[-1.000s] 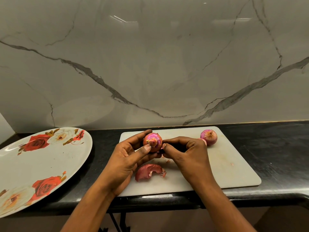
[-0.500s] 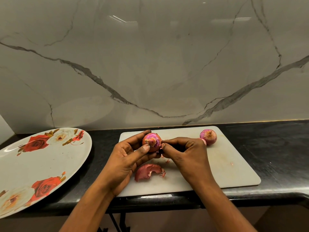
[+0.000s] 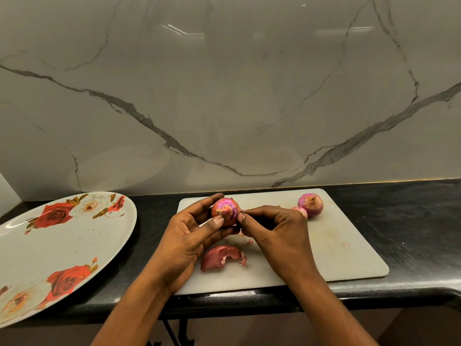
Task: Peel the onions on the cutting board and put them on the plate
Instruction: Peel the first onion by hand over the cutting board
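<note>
A small red onion [image 3: 225,212] is held just above the upper left part of a white cutting board [image 3: 349,253], at about 10 o'clock from the board's centre. Its skin is partly off: shiny pink-purple flesh shows around a dry, frayed tan tip that faces the camera, and reddish-brown skin remains lower down.

The left hand [image 3: 184,240] comes up from 7 o'clock, palm turned inward. It grips the onion, with the fingers curled behind it and the thumb pressed on its front. The right hand [image 3: 279,236] comes in from 5 o'clock, back of the hand up. Its thumb and forefinger pinch the onion's skin at the 3 o'clock side.

A curled piece of loose peel [image 3: 222,257] lies on the board at 6 o'clock from the onion. A second onion [image 3: 310,204] sits at the board's far edge, at 2 o'clock. A large rose-patterned plate [image 3: 50,245] rests on the black counter [image 3: 411,221] at 9 o'clock, apart from the board.
</note>
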